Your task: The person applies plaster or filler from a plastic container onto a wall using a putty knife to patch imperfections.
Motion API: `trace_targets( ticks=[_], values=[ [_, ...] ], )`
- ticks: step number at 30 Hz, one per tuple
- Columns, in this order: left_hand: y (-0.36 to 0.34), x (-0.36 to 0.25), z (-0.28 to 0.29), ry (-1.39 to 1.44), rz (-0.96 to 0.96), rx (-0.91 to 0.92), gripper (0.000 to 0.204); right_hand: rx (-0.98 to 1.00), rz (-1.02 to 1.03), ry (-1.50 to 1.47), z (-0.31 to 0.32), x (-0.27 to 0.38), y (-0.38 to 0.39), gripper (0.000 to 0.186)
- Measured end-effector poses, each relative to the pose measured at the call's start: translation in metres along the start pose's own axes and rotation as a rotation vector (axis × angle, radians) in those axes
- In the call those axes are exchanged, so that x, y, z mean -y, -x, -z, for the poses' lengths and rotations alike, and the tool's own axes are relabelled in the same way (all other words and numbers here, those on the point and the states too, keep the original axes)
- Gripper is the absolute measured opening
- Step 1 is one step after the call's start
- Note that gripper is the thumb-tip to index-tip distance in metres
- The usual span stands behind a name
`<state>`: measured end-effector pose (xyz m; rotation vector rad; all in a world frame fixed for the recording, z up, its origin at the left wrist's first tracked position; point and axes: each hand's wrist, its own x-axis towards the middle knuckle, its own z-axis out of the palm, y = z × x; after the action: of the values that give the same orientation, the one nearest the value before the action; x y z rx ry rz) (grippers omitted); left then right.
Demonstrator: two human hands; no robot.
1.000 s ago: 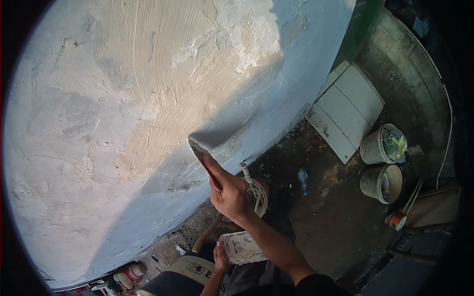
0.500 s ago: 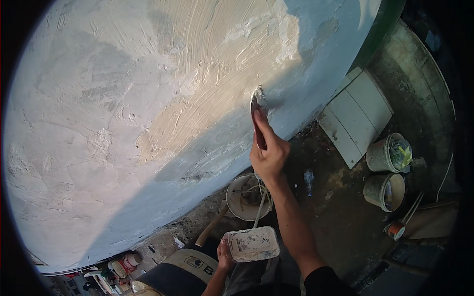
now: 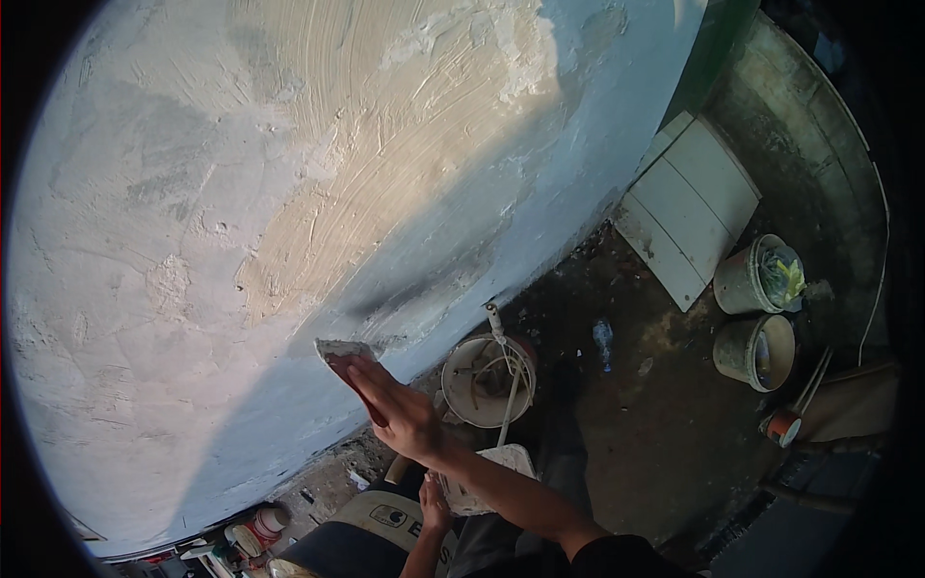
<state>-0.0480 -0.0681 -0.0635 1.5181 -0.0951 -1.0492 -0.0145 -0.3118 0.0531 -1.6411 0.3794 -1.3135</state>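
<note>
Right fingers (image 3: 380,387) grip a scraper (image 3: 343,368), long axis slanting, blade (image 3: 339,348) up-left at the wall (image 3: 260,385); left fingers (image 3: 431,489) hold a tray (image 3: 464,496).

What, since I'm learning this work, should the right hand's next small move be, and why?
Probably a short, flat stroke of the scraper along the wall: the right hand grips it with its blade at or near the surface, pale paste shows on the blade, and the wall nearby looks uneven.
</note>
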Motion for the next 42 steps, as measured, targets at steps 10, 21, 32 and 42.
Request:
trace_targets(
  ticks=[10, 21, 32, 42],
  values=[
    [0.007, -0.005, -0.01, 0.113, 0.236, -0.163, 0.051, -0.652, -0.146, 0.369, 0.192, -0.152, -0.088, 0.027],
    [0.005, 0.017, 0.001, 0.099, 0.255, -0.097, 0.048, -0.225, -0.061, 0.243, 0.026, -0.084, -0.013, 0.068],
    [0.01, 0.024, 0.009, -0.206, 0.206, -0.092, 0.058, -0.374, -0.213, 0.166, 0.033, -0.07, 0.021, 0.029],
    [0.018, 0.03, 0.014, -0.06, 0.208, -0.126, 0.05, -0.4, -0.133, 0.299, 0.022, -0.1, -0.017, 0.041]
  ],
)
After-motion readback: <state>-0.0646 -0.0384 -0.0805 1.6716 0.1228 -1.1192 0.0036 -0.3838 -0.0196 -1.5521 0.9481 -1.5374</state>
